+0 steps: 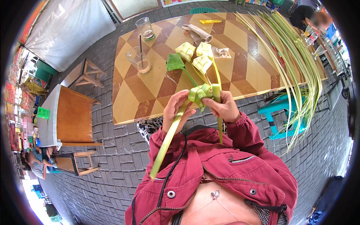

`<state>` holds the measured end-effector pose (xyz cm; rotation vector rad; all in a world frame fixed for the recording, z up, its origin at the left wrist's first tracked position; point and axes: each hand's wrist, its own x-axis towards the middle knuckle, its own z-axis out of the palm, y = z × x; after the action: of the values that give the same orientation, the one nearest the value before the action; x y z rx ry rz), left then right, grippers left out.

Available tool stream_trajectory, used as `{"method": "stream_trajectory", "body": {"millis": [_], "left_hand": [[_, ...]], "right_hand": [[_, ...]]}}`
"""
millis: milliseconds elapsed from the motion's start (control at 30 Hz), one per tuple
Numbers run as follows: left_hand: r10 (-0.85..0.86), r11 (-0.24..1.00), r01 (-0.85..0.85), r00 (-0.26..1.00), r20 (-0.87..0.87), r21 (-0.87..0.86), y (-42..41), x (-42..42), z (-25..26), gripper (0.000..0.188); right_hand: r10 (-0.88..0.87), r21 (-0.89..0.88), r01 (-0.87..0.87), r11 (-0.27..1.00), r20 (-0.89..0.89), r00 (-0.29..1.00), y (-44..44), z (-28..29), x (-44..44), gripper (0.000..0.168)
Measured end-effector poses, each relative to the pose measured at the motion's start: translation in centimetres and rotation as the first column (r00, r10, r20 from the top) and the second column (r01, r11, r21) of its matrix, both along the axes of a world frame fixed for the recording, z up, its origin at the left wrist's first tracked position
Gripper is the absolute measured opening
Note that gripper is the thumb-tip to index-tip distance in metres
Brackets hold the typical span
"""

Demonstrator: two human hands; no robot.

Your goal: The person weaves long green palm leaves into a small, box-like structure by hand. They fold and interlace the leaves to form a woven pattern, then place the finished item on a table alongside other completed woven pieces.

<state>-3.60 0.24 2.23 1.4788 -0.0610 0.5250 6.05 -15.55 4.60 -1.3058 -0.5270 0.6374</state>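
Over the table's near edge, a partly woven palm-leaf pouch (pixel 200 94) with loose loops is pinched between the thumb and fingers of my right hand (pixel 225 106). My left hand (pixel 177 110) is at the pouch's left side, fingers curved and thumb apart; whether it grips the leaf I cannot tell. One long strip (pixel 168 140) hangs from the pouch past my left palm, another (pixel 220 129) hangs below my right hand. Beyond my hands lie several finished woven pouches, pale ones (pixel 185 51) and a darker green one (pixel 175 62), with leaf tails running towards me.
On the patterned table (pixel 140 92) stand two glass mugs (pixel 145 28), (pixel 143 66). A yellow cutter (pixel 211 21), a folded cloth (pixel 198 33) and a small plastic packet (pixel 222 53) lie farther back. Long palm leaves (pixel 295 50) overhang the right edge above a turquoise stool (pixel 272 118). Other people sit at both sides.
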Motion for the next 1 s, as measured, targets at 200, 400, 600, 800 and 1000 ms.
{"method": "stream_trajectory", "body": {"millis": [200,400,600,800,1000], "left_hand": [[0.192,0.74,-0.317,0.945,0.265,0.594,-0.1,-1.5,2.5,0.026],[0.105,0.769,-0.157,0.987,0.12,0.62,0.5,-3.2,2.4,0.024],[0.074,0.958,-0.101,0.991,0.108,0.268,0.2,-2.7,1.8,0.009],[0.018,0.977,-0.044,0.992,-0.126,-0.208,-0.6,-1.5,0.9,0.009],[0.139,0.905,-0.187,0.979,-0.15,-0.382,-1.5,-0.6,0.6,0.013]], "right_hand": [[-0.028,0.062,0.033,0.998,-0.077,0.997,-1.4,0.0,1.0,0.012],[0.004,0.066,0.001,0.998,-0.064,0.998,-2.0,0.9,1.2,0.012],[0.036,-0.001,-0.036,0.999,0.027,0.999,-1.3,0.3,0.6,0.011],[0.178,-0.021,-0.177,0.984,0.113,0.977,-0.7,0.6,-0.7,0.013],[0.217,0.018,-0.219,0.975,0.08,0.973,-0.6,1.0,-0.7,0.017]]}}
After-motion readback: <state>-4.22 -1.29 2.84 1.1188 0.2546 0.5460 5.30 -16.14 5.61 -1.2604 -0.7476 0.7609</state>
